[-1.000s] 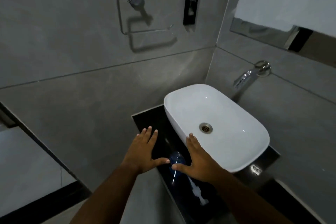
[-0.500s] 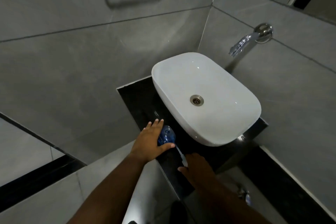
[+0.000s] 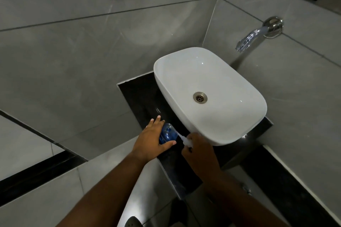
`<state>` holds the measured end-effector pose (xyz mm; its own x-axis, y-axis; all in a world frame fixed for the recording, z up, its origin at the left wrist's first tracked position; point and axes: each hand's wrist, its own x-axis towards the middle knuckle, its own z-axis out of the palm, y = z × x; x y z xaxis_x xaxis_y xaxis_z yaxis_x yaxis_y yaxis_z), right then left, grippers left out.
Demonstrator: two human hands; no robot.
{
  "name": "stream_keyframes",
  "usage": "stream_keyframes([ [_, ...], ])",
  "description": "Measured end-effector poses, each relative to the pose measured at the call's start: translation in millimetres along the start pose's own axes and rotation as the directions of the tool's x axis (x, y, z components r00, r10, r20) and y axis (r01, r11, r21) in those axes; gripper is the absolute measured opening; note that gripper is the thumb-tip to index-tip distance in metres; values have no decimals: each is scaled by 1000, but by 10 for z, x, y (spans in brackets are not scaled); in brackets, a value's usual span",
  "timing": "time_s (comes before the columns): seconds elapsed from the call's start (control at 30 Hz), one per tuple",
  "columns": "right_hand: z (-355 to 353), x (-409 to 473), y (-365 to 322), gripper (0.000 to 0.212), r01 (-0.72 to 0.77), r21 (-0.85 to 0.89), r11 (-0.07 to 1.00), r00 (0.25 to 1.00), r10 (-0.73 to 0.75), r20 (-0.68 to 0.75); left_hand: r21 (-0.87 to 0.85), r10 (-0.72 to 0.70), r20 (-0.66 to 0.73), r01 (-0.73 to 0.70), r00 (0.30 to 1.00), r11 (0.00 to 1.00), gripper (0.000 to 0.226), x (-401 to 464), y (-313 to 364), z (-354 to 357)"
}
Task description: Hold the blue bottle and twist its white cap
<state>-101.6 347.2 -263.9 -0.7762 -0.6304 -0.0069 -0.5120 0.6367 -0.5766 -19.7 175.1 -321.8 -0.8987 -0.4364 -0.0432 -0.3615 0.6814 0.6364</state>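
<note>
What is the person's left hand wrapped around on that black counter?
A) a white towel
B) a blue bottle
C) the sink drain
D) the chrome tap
B: the left hand has its fingers and thumb round a blue bottle lying on the black counter beside the white sink, while the right hand holds its white pump.

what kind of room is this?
Most likely a bathroom: a white basin on a dark counter, a wall tap above it, grey tiled walls.
</note>
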Motion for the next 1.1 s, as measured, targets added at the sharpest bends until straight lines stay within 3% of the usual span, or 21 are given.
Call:
stream_keyframes([
  [0.23,-556,338,-299,28,185,-18,982,979,-186,-88,-17,-22,7,22,1000,1000,97,8,-42,39],
  [0.43,-981,522,-642,20,332,-191,924,943,-321,89,109,17,-47,-12,999,994,102,17,-64,63],
  [0.67,-827,644,-804,31,354,-231,906,893,-255,370,100,20,-30,-17,999,995,102,16,-58,53],
  [0.83,-453,798,-725,32,321,-250,914,881,-192,432,189,44,-30,-37,999,981,105,-4,-58,53],
  [1.0,-159,876,-595,30,222,-196,955,917,-136,376,246,47,-10,-43,999,968,104,21,-75,70],
  [1.1,-124,886,-541,32,223,-138,965,875,-135,464,231,64,-2,-61,998,971,103,27,-88,64],
])
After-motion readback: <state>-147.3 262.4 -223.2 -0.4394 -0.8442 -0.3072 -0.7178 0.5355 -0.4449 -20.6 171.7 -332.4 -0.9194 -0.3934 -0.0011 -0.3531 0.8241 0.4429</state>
